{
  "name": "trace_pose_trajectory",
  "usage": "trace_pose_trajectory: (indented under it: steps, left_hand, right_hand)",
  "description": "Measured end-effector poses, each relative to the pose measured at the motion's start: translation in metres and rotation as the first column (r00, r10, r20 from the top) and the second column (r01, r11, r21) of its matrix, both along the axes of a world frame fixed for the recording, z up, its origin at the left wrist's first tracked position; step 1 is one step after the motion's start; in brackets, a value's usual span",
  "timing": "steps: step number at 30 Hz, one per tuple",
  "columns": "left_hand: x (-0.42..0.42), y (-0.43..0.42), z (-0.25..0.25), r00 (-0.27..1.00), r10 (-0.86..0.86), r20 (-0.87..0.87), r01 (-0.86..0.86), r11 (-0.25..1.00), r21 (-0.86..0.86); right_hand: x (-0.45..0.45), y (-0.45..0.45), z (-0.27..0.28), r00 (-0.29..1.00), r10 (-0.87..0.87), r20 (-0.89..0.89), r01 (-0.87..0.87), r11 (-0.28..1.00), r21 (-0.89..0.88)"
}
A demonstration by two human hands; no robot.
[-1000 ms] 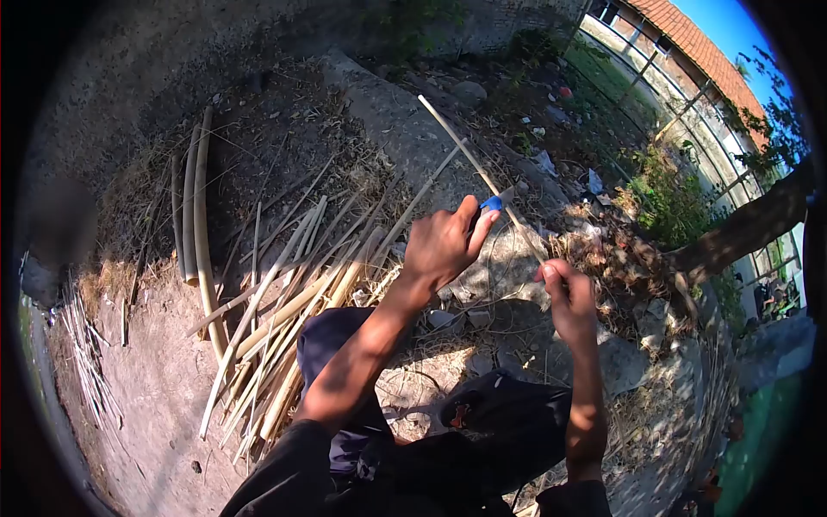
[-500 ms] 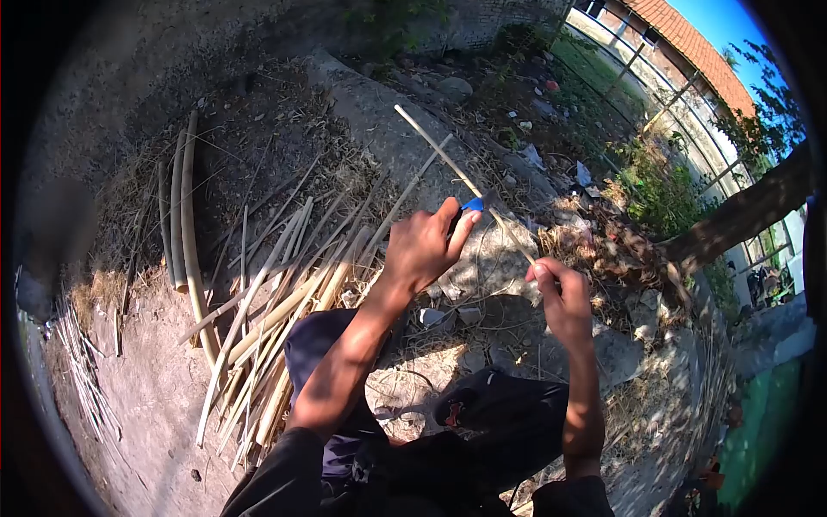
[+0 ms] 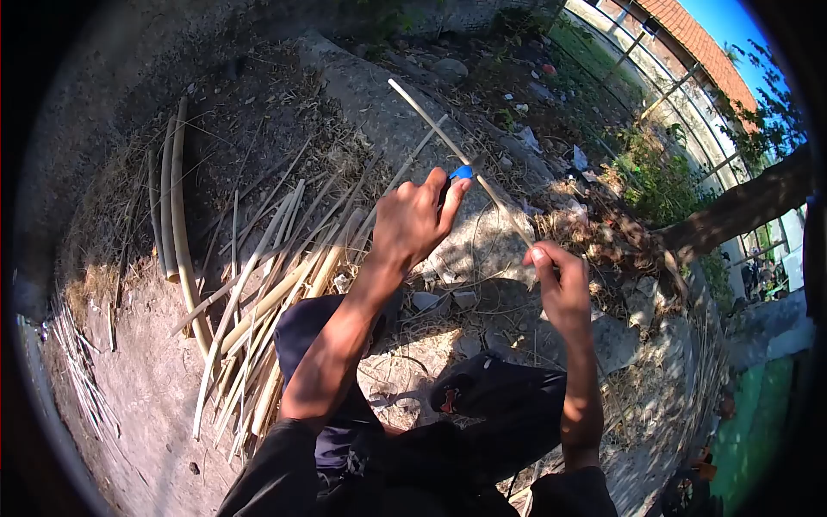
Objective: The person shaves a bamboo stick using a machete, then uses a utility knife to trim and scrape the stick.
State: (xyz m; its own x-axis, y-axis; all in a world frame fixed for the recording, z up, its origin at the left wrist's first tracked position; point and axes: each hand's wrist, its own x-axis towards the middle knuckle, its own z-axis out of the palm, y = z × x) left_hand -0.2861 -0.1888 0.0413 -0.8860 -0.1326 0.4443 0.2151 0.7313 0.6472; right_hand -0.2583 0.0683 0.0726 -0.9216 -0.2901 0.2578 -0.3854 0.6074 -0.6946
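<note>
My left hand [image 3: 412,217] is closed round a knife with a blue handle [image 3: 462,173]. The knife's blade lies against a thin pale stick [image 3: 431,123], which slants from upper left down to lower right. At the stick's lower end, the fingers of my right hand [image 3: 560,280] are pinched on it. The far end of the stick is free in the air. Part of the knife handle is hidden in my left hand.
Split bamboo strips [image 3: 250,332] lie in a pile left of my knees. Thicker poles [image 3: 178,215] lie farther left, with thin sticks [image 3: 82,366] at the far left. A tree trunk [image 3: 741,215] leans at the right. A wall stands behind.
Both hands, the knife and the stick appear farther left and higher in the view, and the surroundings have also shifted left. Both hands keep their hold.
</note>
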Motion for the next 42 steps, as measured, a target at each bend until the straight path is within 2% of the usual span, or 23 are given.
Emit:
trace_pose_trajectory:
  steps: [2,4,5,9,11,13,15,16,17,19,21,22,23,26,27,29,30,31,33,34,37,41,42]
  left_hand:
    - [0.003,0.003,0.003,1.000,-0.016,-0.014,0.015,1.000,-0.011]
    - [0.008,0.004,0.000,0.996,-0.065,0.067,0.068,0.997,-0.040]
    - [0.002,0.001,-0.008,1.000,-0.018,-0.006,0.018,0.999,-0.030]
    - [-0.008,-0.006,-0.003,0.998,0.051,-0.043,-0.051,0.999,0.000]
    - [0.008,0.008,0.003,0.989,-0.117,0.091,0.116,0.993,0.016]
    - [0.011,0.016,0.000,0.983,-0.104,0.153,0.112,0.993,-0.047]
    - [0.003,0.007,-0.005,0.997,-0.055,0.056,0.055,0.998,0.017]
    - [-0.003,-0.002,-0.005,0.998,0.059,-0.021,-0.059,0.998,-0.011]
    - [-0.010,-0.013,-0.001,0.994,0.082,0.067,-0.085,0.996,0.031]
    - [-0.011,-0.018,0.000,0.995,0.074,0.066,-0.077,0.996,0.034]
    - [-0.001,-0.009,-0.006,0.998,0.017,-0.064,-0.020,0.999,-0.037]
    - [0.004,-0.006,-0.005,0.998,-0.030,0.055,0.030,0.999,-0.009]
    - [0.002,-0.006,-0.006,0.998,-0.029,0.049,0.029,1.000,-0.007]
    - [-0.010,-0.007,-0.023,0.964,0.050,-0.261,-0.083,0.990,-0.118]
    - [-0.013,-0.010,-0.016,0.962,0.044,-0.270,-0.079,0.990,-0.120]
    - [-0.013,-0.019,-0.007,0.996,0.091,-0.013,-0.091,0.993,-0.075]
    - [-0.014,-0.017,-0.011,0.992,0.122,-0.046,-0.126,0.987,-0.098]
    - [-0.014,-0.015,-0.017,0.992,0.121,-0.043,-0.124,0.987,-0.097]
    - [-0.011,-0.009,-0.020,0.971,0.071,-0.226,-0.107,0.983,-0.148]
    - [-0.006,-0.004,-0.018,0.998,0.041,-0.057,-0.051,0.982,-0.182]
    - [-0.012,-0.017,-0.011,0.994,0.107,0.016,-0.105,0.990,-0.089]
    - [-0.018,-0.017,-0.006,0.990,0.102,0.099,-0.092,0.991,-0.097]
    - [-0.010,-0.008,-0.010,0.984,0.095,-0.150,-0.121,0.976,-0.180]
  right_hand:
    - [-0.002,0.001,-0.001,1.000,0.022,-0.014,-0.023,0.999,-0.038]
    - [-0.001,0.000,-0.001,1.000,0.030,0.006,-0.030,0.999,-0.040]
    - [0.001,-0.002,0.000,1.000,0.020,0.009,-0.020,0.999,-0.026]
    - [-0.002,0.003,-0.003,0.998,0.061,-0.014,-0.062,0.996,-0.070]
    - [-0.007,0.005,-0.002,0.998,0.052,0.033,-0.050,0.996,-0.071]
    - [-0.005,0.005,-0.002,0.994,0.042,0.098,-0.036,0.997,-0.065]
    - [-0.001,0.003,0.003,0.992,-0.007,0.125,0.010,1.000,-0.024]
    - [0.002,0.005,0.000,0.998,0.003,0.069,-0.001,1.000,-0.031]
    - [0.004,0.005,0.001,0.998,0.012,0.064,-0.010,0.999,-0.033]
    - [0.004,0.001,0.003,0.995,-0.015,0.100,0.017,1.000,-0.020]
    - [0.002,0.001,0.003,0.994,-0.022,0.108,0.021,1.000,0.009]
    - [0.002,0.002,0.000,0.998,-0.009,0.056,0.010,1.000,-0.008]
    - [0.003,0.002,-0.001,1.000,0.006,0.004,-0.006,1.000,-0.020]
    - [0.004,-0.003,0.004,0.999,-0.019,-0.028,0.020,0.999,0.043]
    - [0.003,-0.003,0.006,0.999,-0.035,-0.028,0.037,0.997,0.067]
    - [0.002,-0.002,0.001,0.994,-0.006,-0.112,0.015,0.997,0.079]
    - [0.001,0.000,-0.001,0.981,0.033,-0.189,-0.015,0.996,0.093]
    - [0.001,0.000,-0.001,0.982,0.032,-0.187,-0.015,0.995,0.094]
    - [-0.002,0.002,0.000,0.991,0.020,-0.130,-0.007,0.995,0.102]
    - [-0.002,0.003,0.000,0.991,0.017,-0.132,-0.003,0.995,0.104]
    - [0.003,0.003,0.004,0.995,0.023,-0.102,-0.016,0.997,0.070]
    - [0.004,0.000,0.009,0.999,-0.024,-0.047,0.028,0.996,0.088]
    - [0.002,0.003,0.008,0.999,-0.024,-0.024,0.026,0.995,0.094]
